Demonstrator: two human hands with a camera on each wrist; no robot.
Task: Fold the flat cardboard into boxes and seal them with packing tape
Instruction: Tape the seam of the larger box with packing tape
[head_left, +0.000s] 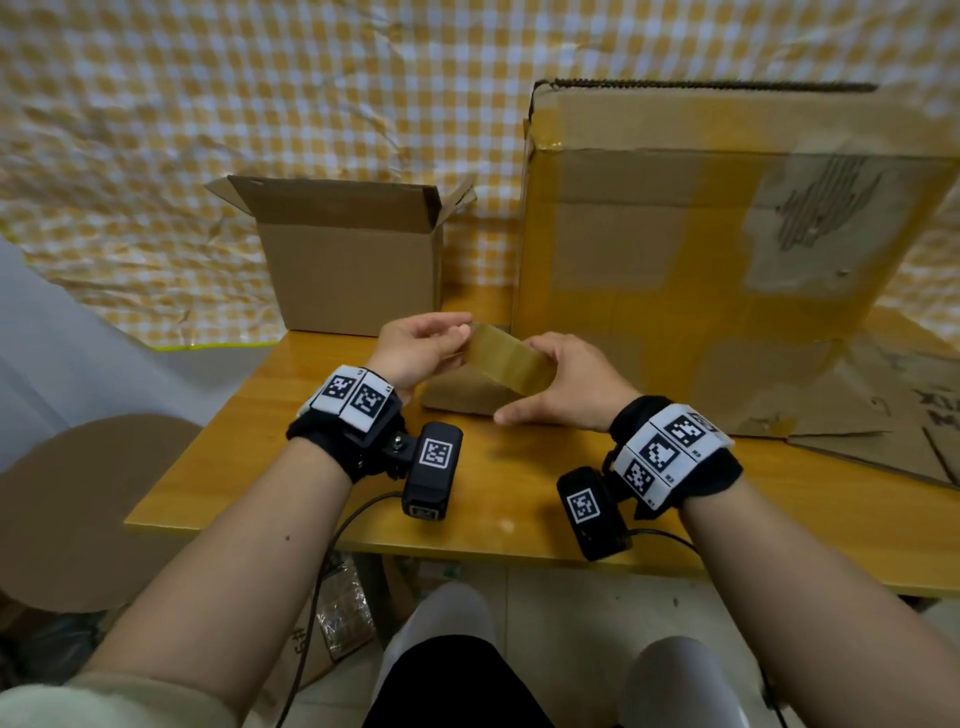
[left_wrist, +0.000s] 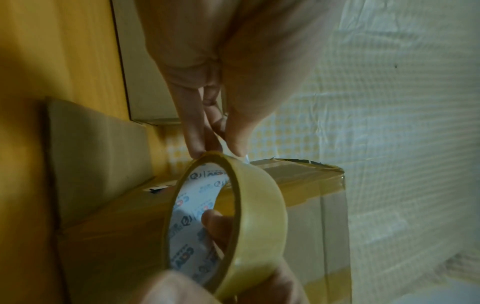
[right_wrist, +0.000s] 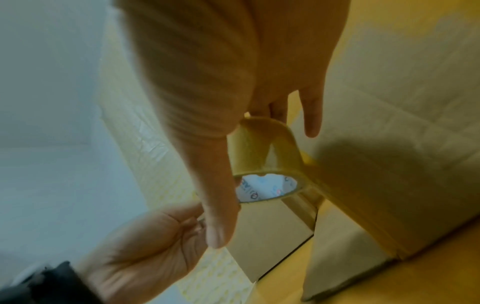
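Holding the tape roll (head_left: 511, 364) between both hands above the table (head_left: 311, 467), head view: right hand (head_left: 566, 387) is curled round the roll's right side, left hand (head_left: 421, 351) pinches at its upper left edge with thumb and fingertips. The roll's axis runs roughly toward and away from the person, so the band lies crosswise between the hands. A small open box (head_left: 353, 254) stands behind the left hand; a big taped box (head_left: 717, 260) stands behind the right (flattened cardboard (head_left: 883, 441) lies at its foot). Another flat piece (head_left: 457, 397) sits under the hands, mostly covered.

Left wrist view: left fingertips (left_wrist: 197, 148) meet the roll (left_wrist: 259, 216) at its rim, probably picking for the loose end. Whether any end is lifted, cannot tell; only a small pale glint shows there. A right finger (left_wrist: 213, 224) passes through the core.

Right wrist view: right thumb (right_wrist: 218, 216) crosses the roll's (right_wrist: 267, 164) front; the pinch point is hidden behind it. Blurred throughout.
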